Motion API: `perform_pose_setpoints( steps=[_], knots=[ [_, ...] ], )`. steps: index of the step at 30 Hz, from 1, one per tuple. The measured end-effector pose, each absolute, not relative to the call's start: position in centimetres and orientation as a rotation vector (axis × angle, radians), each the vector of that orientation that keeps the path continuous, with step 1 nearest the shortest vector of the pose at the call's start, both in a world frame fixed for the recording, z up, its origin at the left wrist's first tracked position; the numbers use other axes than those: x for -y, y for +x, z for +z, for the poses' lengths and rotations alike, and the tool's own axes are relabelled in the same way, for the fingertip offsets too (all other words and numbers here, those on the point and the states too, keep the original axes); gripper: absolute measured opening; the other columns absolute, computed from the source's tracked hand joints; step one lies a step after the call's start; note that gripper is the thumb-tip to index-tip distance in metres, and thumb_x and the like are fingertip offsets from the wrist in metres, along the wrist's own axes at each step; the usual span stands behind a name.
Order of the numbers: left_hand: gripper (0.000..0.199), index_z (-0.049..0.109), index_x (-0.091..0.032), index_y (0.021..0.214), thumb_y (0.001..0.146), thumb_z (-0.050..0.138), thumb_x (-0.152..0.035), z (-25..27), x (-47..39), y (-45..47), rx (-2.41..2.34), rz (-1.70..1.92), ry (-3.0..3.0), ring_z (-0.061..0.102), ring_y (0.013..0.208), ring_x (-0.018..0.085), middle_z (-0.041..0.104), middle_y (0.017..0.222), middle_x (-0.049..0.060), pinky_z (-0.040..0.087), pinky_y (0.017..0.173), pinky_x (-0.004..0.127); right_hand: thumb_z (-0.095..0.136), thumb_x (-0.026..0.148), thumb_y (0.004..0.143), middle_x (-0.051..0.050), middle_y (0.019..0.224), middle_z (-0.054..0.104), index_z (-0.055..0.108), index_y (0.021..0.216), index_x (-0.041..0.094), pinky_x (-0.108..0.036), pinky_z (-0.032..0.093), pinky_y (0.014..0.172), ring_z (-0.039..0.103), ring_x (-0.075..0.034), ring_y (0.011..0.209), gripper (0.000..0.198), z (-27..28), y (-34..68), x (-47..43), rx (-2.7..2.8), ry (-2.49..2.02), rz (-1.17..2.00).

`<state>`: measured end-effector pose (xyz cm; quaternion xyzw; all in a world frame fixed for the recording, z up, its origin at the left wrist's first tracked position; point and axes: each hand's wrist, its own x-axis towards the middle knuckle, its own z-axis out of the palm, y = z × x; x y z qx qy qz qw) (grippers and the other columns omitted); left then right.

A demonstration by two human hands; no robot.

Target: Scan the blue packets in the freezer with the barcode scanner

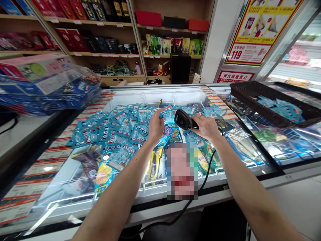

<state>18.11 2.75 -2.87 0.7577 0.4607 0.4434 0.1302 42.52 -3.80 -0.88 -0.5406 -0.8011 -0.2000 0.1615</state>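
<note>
My right hand [207, 127] is wrapped round the handle of a black barcode scanner [183, 119], with its cable running down over the front edge. Pinched in my left hand [156, 126] is a small blue packet [169, 115], right beside the scanner's head. Part of that packet is hidden behind the scanner. Many similar blue packets [120, 125] with barcodes lie in a loose pile, mostly left of my hands, on the glass top of a chest freezer [62, 177]. Near the front edge a pinkish thing [182, 167] is blurred out.
At right a dark brown basket [271, 107] holds more blue packets. Plastic-wrapped boxes [45, 83] are stacked at left. Wrapped ice creams [155, 164] show under the glass. Price labels [47, 164] line the left side. Stocked shelves [105, 23] stand behind.
</note>
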Motion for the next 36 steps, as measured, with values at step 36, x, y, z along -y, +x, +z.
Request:
perform_pose_setpoints(
  steps=[36],
  knots=[
    [0.027,0.067,-0.025,0.088,0.089,0.043,-0.038,-2.8,-2.1,17.5,-1.454,1.050,2.729,0.051,0.110,0.027,0.064,0.107,0.008,0.020,0.106,0.052,0.053,0.041,0.082,-0.010,0.105,0.064,0.058,0.113,0.020,-0.031,0.036,0.062,0.060,-0.025,0.085,0.037,-0.1,43.7,3.9,1.929,-1.954,-0.527]
  ],
)
